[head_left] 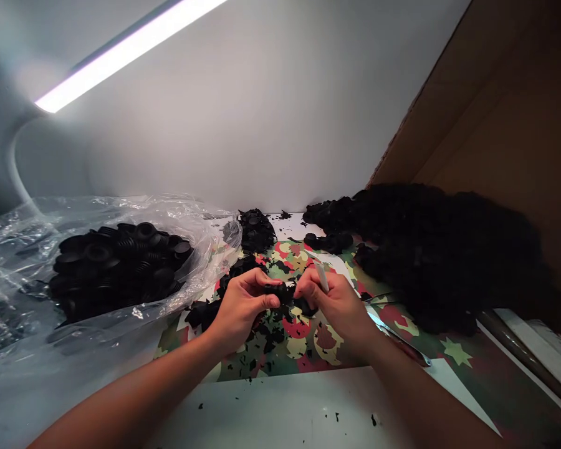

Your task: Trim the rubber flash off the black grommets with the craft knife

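Observation:
My left hand pinches a small black rubber piece between thumb and fingers, over the middle of the patterned paper. Close against its right side, my right hand is closed with its fingertips at the edge of that piece. A slim, flat silver tool sticks up out of the right hand; its working end is hidden by the fingers. Black scraps lie scattered beneath both hands. Just right of the right wrist rests a pair of scissors.
At left, a clear plastic bag holds many round black rubber caps. A large heap of black rubber parts fills the right, before a cardboard sheet. A small black scrap pile stands behind. A lit lamp hangs overhead.

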`<state>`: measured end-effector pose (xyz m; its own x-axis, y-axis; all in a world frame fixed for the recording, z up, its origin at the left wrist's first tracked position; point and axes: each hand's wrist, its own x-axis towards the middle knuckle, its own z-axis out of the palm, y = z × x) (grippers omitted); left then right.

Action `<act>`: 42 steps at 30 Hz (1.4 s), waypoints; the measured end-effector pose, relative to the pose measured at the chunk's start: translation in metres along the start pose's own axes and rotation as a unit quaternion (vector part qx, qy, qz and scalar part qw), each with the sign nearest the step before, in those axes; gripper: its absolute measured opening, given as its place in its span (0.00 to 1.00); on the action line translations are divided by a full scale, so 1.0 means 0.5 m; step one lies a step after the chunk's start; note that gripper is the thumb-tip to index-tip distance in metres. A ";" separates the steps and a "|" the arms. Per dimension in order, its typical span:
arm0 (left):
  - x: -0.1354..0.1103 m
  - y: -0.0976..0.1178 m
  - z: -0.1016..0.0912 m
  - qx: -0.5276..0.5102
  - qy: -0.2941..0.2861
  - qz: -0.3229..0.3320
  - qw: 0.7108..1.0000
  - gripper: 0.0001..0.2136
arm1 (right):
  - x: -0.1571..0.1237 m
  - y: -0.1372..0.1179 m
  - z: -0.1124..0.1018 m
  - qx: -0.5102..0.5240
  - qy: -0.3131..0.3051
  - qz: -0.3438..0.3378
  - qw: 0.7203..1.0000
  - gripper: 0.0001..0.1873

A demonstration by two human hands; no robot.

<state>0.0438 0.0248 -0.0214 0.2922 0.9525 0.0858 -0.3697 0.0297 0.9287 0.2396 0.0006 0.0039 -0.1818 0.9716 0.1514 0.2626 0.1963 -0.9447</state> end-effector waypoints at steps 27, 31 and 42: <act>0.000 0.018 0.000 -0.036 -0.079 -0.084 0.993 0.11 | -0.012 -0.008 0.031 -0.089 -0.045 -0.101 0.990 0.16; 0.008 0.024 -0.004 -0.152 -0.062 -0.079 0.983 0.11 | -0.010 -0.001 0.026 -0.023 -0.003 -0.051 0.998 0.25; 0.003 0.038 0.001 -0.253 -0.085 -0.144 0.953 0.13 | 0.004 -0.001 -0.005 -0.121 0.132 -0.065 0.982 0.18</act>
<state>0.0374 0.0268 -0.0033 0.5690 0.8209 -0.0491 -0.6177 0.4661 0.6334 0.2414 0.0030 0.0052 0.0154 0.9301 0.3669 0.4772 0.3156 -0.8201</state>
